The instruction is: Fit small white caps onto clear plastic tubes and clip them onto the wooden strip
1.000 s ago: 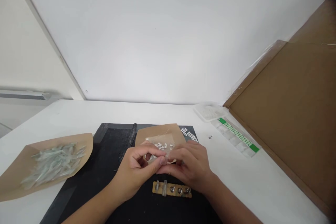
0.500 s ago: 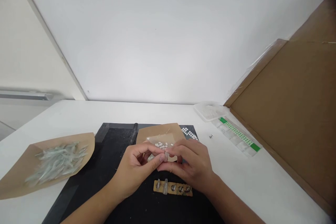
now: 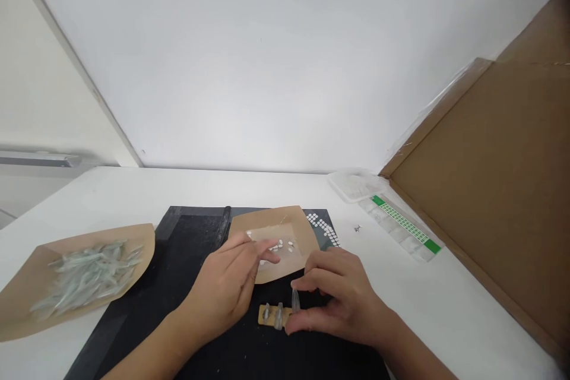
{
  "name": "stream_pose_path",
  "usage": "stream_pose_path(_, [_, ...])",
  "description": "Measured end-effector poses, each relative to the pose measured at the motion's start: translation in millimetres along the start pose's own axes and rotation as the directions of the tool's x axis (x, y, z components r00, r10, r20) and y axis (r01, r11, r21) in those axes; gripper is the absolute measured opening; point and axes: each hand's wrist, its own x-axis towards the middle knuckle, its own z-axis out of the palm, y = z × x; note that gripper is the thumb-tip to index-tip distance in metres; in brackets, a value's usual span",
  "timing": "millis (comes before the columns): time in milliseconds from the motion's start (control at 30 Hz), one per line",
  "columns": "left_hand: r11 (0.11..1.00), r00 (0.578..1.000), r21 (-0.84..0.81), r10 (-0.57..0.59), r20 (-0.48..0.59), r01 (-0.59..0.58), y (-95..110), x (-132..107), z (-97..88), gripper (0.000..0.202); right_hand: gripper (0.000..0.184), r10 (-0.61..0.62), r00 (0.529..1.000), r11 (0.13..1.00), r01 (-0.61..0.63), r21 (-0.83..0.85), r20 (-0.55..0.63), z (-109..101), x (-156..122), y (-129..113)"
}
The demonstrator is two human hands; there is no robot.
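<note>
My right hand (image 3: pixel 341 300) pinches a small clear plastic tip (image 3: pixel 294 298) upright, just above the right part of a small brown strip (image 3: pixel 268 316) that carries two similar clear pieces. My left hand (image 3: pixel 229 285) lies beside it with fingers loosely stretched, its fingertips over the edge of a brown paper (image 3: pixel 285 237) that holds several small white pieces. Both hands rest over a black mat (image 3: pixel 187 255).
A brown paper tray (image 3: pixel 31 285) with several clear plastic slivers sits at the left. A sheet of white dots (image 3: pixel 324 227), a clear plastic tray (image 3: pixel 356 185) and a green-striped strip (image 3: pixel 401 225) lie to the right, near a cardboard panel (image 3: pixel 490 190).
My hands, joined over the brown paper earlier, have parted. The right hand moved down to the brown strip with the clear tip; the left hand opened.
</note>
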Motion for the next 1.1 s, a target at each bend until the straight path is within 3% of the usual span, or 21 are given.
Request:
stream_pose_path(100, [0.999,0.991,0.005,0.046,0.123,-0.047,-0.6,-4.6,3.1,0.070,0.044,0.013,0.998,1.000,-0.014,0.019,0.059,0.3,-8.1,-3.4])
stream_pose_path(200, [1.000,0.984,0.005,0.004,0.181,-0.005,2.5,-5.0,2.5,0.074,0.043,0.013,0.996,1.000,-0.011,-0.028,0.085,2.0,-14.4,-6.7])
stream_pose_path(300, [1.000,0.970,0.003,0.001,0.242,-0.002,6.0,-2.6,-0.9,0.071,0.044,-0.006,0.995,0.995,0.016,-0.100,0.099,3.5,-20.6,-10.0])
stream_pose_path(433, [0.995,0.948,0.002,0.095,0.305,-0.101,10.4,1.3,-4.0,0.054,0.046,-0.005,0.998,0.983,0.016,-0.183,0.064,6.4,-28.7,-14.0])
stream_pose_path(567, [0.991,0.933,-0.046,0.132,0.334,-0.124,17.5,5.1,-5.5,0.045,0.048,0.032,0.999,0.984,-0.031,-0.175,0.003,12.3,-33.7,-15.0])
stream_pose_path(833, [0.990,0.910,-0.058,0.138,0.392,-0.125,27.6,7.5,-7.8,0.019,0.049,0.135,0.990,0.984,-0.130,-0.122,0.030,19.1,-35.1,-13.2])
stream_pose_path(1100, [0.981,0.920,-0.153,0.167,0.355,-0.119,26.3,4.7,0.3,0.021,0.038,0.167,0.982,0.979,-0.154,-0.134,0.086,20.5,-35.1,-11.4])
